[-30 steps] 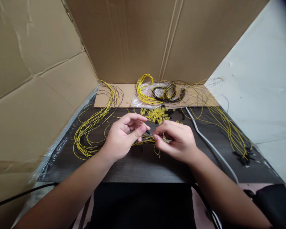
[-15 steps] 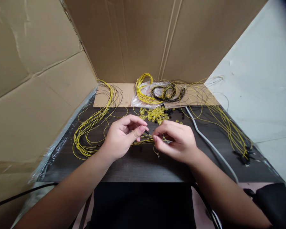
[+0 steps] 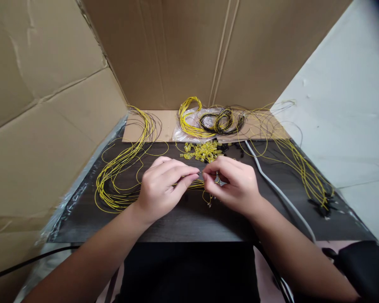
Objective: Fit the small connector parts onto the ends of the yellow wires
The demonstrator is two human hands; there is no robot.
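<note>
My left hand point(image 3: 162, 185) is closed in a pinch on a small black sleeve-like piece, mostly hidden by the fingertips. Facing it almost tip to tip, my right hand point(image 3: 235, 179) pinches the thin end of a wire point(image 3: 201, 171). Beneath both hands runs a bundle of yellow and black wires point(image 3: 112, 179), looping away to the left. Small metal-tipped wire ends point(image 3: 209, 205) hang below my right fingers. Just beyond the hands lies a pile of small clear-yellow plastic pieces point(image 3: 205, 148).
Coiled yellow and black wires point(image 3: 192, 126) rest on a plastic bag at the back. On the right, another wire bundle point(image 3: 298, 162) ends in black pieces point(image 3: 324, 207). A grey cable point(image 3: 279, 189) crosses the dark table. Cardboard walls point(image 3: 177, 50) stand behind and left.
My left fingers have closed further over the black piece and moved slightly right, bringing it up to the right fingertips. The right hand stays nearly in place.
</note>
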